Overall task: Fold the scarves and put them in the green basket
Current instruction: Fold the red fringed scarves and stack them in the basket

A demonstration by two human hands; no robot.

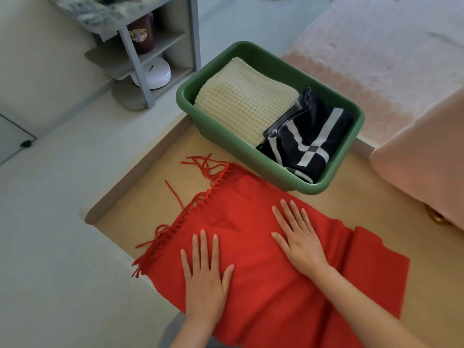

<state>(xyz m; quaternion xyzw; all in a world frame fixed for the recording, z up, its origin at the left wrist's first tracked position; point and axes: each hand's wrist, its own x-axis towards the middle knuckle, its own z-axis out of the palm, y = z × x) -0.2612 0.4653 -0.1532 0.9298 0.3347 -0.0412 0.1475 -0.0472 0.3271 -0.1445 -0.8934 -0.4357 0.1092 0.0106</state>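
Lighting: soft, even, daylight-like; source not visible. I see no hard glare anywhere.

Shadows: faint only. A thin dark line under the rim of the green plastic basket point(311, 187) at 1 o'clock; weak soft shading beside my left hand point(204, 275) and my right hand point(298, 239), both flat on the red fringed wool scarf point(263, 285).

Exposure: the pale pink textured bedspread point(381, 59) at 2 o'clock is washed out, nearly white.

Sharpness: mildly soft overall; the grey metal shelf unit point(140, 54) at 11 o'clock is smeared.

Distortion: wide-angle bowing, so the beige wooden tabletop point(160, 172) edges splay outward toward the corners.

Colour: cool greenish cast on the floor.
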